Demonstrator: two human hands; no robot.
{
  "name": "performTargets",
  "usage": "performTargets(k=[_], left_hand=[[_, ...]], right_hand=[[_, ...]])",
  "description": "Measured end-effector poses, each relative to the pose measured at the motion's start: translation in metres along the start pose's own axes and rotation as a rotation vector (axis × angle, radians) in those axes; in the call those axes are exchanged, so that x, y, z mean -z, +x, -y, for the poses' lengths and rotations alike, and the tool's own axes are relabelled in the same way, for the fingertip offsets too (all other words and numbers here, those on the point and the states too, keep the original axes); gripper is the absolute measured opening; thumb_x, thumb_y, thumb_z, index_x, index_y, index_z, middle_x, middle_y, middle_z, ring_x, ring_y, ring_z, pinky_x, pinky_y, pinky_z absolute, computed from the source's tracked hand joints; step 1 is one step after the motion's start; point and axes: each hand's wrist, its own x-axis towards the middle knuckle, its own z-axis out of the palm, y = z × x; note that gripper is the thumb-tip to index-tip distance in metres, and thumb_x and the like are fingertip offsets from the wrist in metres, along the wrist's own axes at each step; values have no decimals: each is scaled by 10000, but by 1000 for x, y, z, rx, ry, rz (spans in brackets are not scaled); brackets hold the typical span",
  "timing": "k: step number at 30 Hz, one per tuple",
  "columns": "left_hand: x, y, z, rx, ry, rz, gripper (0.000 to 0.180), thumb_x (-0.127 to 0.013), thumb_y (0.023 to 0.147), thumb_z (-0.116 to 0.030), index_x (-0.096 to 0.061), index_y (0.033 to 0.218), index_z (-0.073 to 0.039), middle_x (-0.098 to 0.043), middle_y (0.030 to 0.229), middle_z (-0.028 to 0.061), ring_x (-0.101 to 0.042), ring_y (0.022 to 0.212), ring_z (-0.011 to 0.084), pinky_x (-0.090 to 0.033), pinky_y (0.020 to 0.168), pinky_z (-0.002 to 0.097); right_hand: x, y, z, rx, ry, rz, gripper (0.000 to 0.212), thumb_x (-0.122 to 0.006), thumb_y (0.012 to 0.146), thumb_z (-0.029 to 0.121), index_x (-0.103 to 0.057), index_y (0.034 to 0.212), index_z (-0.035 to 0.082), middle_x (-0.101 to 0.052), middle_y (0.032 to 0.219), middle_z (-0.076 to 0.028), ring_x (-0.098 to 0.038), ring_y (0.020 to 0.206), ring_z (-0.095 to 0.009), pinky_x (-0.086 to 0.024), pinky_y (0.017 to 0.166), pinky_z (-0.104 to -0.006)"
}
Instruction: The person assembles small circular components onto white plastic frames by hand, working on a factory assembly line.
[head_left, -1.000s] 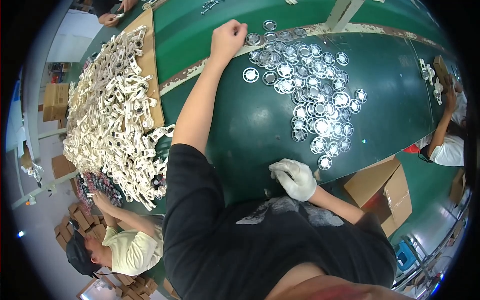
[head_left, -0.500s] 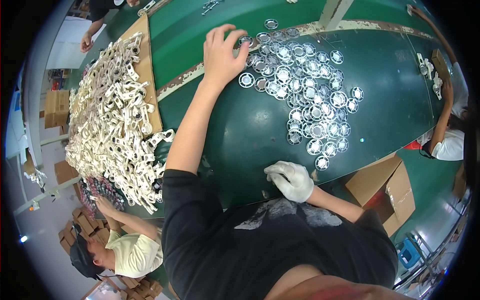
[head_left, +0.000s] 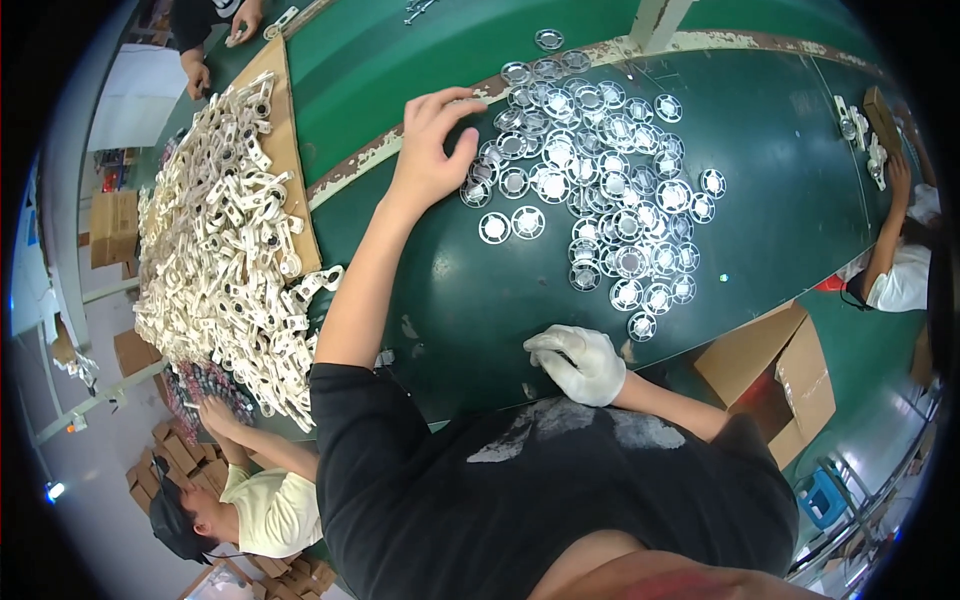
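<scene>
Discs on table, right of parts pile.

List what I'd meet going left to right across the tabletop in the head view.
Heap of white parts → bare left hand → spread of round silver discs → few white pieces → co-worker's hand.

Silver discs, green tabletop, cream parts, 1 white glove, grey-patterned black shirt
</scene>
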Motion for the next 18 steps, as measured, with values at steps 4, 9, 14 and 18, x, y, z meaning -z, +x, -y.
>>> performTargets(k=[4, 9, 14, 18], left_hand=[[-27, 58, 17, -4, -31, -151, 169, -654, 889, -115, -725, 1040, -94, -692, 1081, 127, -637, 1051, 339, -497, 955, 417], [-83, 150, 30, 71, 54, 261, 398, -684, 887, -199, -673, 1276, -115, -639, 1221, 241, -627, 1136, 415, -515, 974, 470], [-110, 172, 51, -7, 65, 394, 222, -650, 864, -133, -729, 1059, -61, -726, 990, 231, -698, 955, 391, -557, 873, 471], [-98, 153, 64, 37, 175, 166, 230, -572, 858, -75, -700, 1041, -22, -718, 995, 267, -682, 998, 411, -542, 908, 483]], right_hand=[[0, 1, 4, -11, -50, 27, 175, -645, 917, 27, -683, 1085, 61, -719, 889, -84, -724, 760, -266, -572, 648, -361], [-7, 0, 3, -8, -42, 47, 185, -633, 915, 21, -686, 1089, 51, -717, 898, -92, -721, 767, -275, -568, 652, -364], [-11, 4, 8, 4, -167, -10, 302, -625, 879, -53, -640, 1175, 3, -687, 972, -140, -706, 833, -315, -564, 734, -385], [-25, 16, 12, 112, -518, 76, 479, -763, 832, 179, -607, 1280, 117, -633, 987, -65, -669, 876, -245, -576, 710, -369]])
